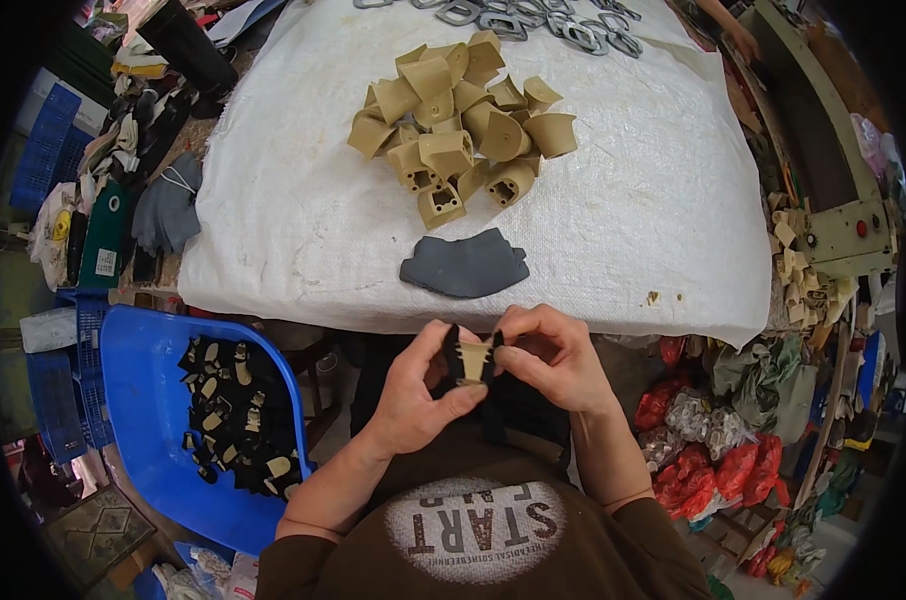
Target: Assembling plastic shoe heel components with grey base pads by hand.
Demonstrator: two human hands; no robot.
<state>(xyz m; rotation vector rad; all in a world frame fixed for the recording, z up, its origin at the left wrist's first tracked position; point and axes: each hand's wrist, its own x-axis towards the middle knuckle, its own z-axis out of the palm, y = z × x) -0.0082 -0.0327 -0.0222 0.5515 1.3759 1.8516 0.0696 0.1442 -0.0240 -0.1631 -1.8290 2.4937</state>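
Between my two hands, just in front of the table edge, is a tan plastic shoe heel with a black covering piece folded along its sides. My left hand grips it from the left, thumb at its lower end. With thumb and fingers, my right hand pinches the black covering at the upper right side. Ahead of the hands lies a dark grey stack of cut covering pieces. Farther back, a pile of bare tan heels rests on the white woven sheet.
To my left stands a blue tub holding many black-and-tan heels. Grey metal rings lie at the table's far edge. On the right are a machine and red plastic bags. Another person's hand shows far right.
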